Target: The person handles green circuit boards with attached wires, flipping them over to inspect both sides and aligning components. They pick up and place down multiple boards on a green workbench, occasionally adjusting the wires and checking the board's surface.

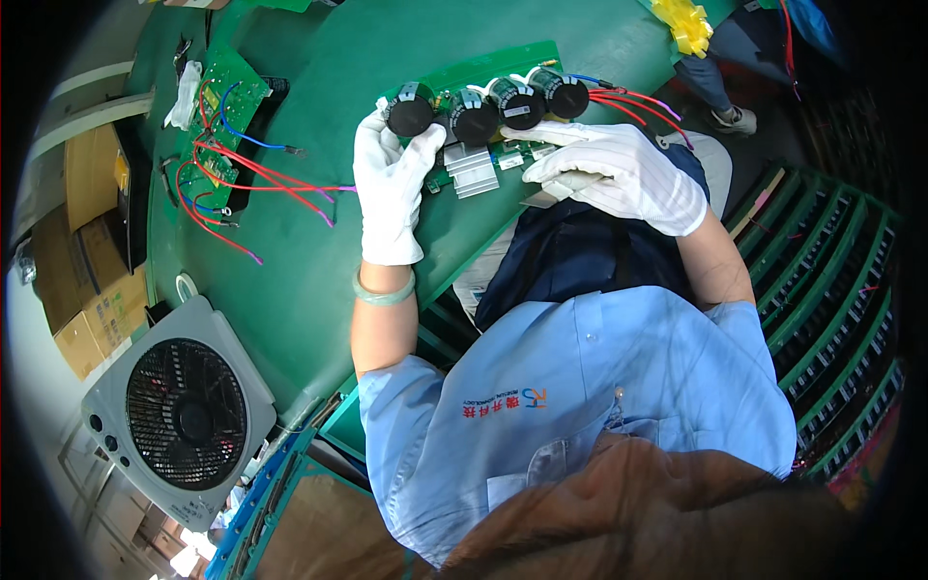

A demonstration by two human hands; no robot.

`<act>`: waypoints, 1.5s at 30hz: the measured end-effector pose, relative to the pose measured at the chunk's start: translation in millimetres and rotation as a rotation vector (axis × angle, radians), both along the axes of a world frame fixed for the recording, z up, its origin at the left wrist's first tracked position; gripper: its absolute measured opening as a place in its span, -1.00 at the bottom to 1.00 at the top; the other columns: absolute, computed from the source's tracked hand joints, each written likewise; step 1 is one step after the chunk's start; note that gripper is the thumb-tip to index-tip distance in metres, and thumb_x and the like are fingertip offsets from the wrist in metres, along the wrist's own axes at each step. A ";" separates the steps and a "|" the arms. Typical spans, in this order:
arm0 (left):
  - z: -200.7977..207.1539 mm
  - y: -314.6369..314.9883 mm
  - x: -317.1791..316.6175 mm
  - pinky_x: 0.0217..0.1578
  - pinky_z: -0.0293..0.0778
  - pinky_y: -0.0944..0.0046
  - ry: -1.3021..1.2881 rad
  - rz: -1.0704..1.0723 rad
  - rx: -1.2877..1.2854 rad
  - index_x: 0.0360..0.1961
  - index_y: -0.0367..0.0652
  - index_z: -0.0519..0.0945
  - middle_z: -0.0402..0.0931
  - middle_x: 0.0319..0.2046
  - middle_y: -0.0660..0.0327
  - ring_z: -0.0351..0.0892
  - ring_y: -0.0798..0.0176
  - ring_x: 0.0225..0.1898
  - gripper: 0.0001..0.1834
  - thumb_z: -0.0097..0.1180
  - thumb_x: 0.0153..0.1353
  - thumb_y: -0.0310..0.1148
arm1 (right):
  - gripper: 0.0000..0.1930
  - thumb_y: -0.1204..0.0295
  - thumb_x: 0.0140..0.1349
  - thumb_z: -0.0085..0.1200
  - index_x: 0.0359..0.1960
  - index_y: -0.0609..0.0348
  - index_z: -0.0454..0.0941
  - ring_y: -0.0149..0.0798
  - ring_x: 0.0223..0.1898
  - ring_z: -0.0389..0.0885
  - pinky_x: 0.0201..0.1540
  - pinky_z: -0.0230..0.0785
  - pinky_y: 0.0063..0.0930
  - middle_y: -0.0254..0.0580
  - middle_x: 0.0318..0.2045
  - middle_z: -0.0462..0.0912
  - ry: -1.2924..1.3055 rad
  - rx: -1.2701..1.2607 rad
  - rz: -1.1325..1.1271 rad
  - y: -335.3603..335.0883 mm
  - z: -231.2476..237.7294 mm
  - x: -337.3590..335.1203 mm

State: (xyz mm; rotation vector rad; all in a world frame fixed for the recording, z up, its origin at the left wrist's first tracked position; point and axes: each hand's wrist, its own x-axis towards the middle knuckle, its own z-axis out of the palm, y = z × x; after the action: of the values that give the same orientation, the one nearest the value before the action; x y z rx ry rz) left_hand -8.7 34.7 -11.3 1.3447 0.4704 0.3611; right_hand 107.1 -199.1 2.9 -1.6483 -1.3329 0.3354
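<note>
A green circuit board [512,159] is held up over the table, with several large black capacitors [474,118] in a row and a ribbed silver heat sink [471,172] along its near side. My left hand [391,179], in a white glove, grips the board's left end, its thumb and fingers around the leftmost capacitor. White-gloved too, my right hand [619,174] closes on the right part of the board, one finger reaching along below the capacitors. Under its curled fingers shows a flat greyish piece [543,199] that I cannot make out. Red and blue wires [643,101] trail from the board's right end.
On the green table [300,106], another circuit board [227,116] with red and blue wires lies to the left. A grey box fan [188,411] stands at the lower left, near cardboard boxes [101,309]. Green slatted racks [822,290] and another person's leg [704,82] are at the right.
</note>
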 end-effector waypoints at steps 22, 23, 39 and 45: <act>3.6 -7.8 -1.2 0.02 0.55 0.26 0.036 0.084 -0.011 0.13 -0.47 0.25 0.49 -0.05 -0.01 0.55 0.23 -0.04 -0.41 0.23 0.09 -0.72 | -0.89 0.42 0.09 0.17 -0.39 0.18 0.62 -0.14 -0.32 0.69 -0.37 0.50 -0.47 -0.29 0.13 0.57 -0.167 -0.281 0.226 -11.0 14.5 6.8; 4.3 -7.9 -0.9 0.01 0.54 0.26 0.057 0.084 0.001 0.13 -0.47 0.24 0.49 -0.05 -0.01 0.55 0.23 -0.04 -0.41 0.22 0.10 -0.71 | -0.88 0.41 0.10 0.14 -0.35 0.15 0.60 -0.11 -0.36 0.66 -0.40 0.47 -0.41 -0.27 0.11 0.58 -0.157 -0.295 0.234 -12.6 13.3 6.4; 2.8 -14.8 -0.7 0.00 0.49 0.30 -0.006 0.051 0.127 0.15 -0.37 0.26 0.44 -0.04 0.12 0.49 0.32 -0.06 -0.37 0.28 0.08 -0.64 | -0.88 0.41 0.06 0.21 -0.33 0.05 0.63 -0.20 -0.50 0.65 -0.50 0.43 -0.42 -0.35 -0.13 0.71 -0.082 -0.094 0.106 -16.8 7.5 -2.7; 5.0 -17.0 -0.2 -0.01 0.49 0.31 0.053 0.052 0.216 0.15 -0.37 0.25 0.44 -0.08 0.13 0.50 0.32 -0.08 -0.34 0.31 0.06 -0.64 | -0.80 0.47 0.07 0.26 -0.23 0.07 0.68 -0.16 -0.34 0.70 -0.34 0.53 -0.48 -0.20 -0.14 0.71 -0.131 -0.063 -0.029 -23.0 1.4 6.1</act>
State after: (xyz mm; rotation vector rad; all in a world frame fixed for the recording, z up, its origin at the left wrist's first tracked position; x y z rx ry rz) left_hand -8.9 17.6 -6.3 1.5570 0.5229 0.4291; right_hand 113.2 -222.1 4.2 -1.7655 -1.4063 0.2582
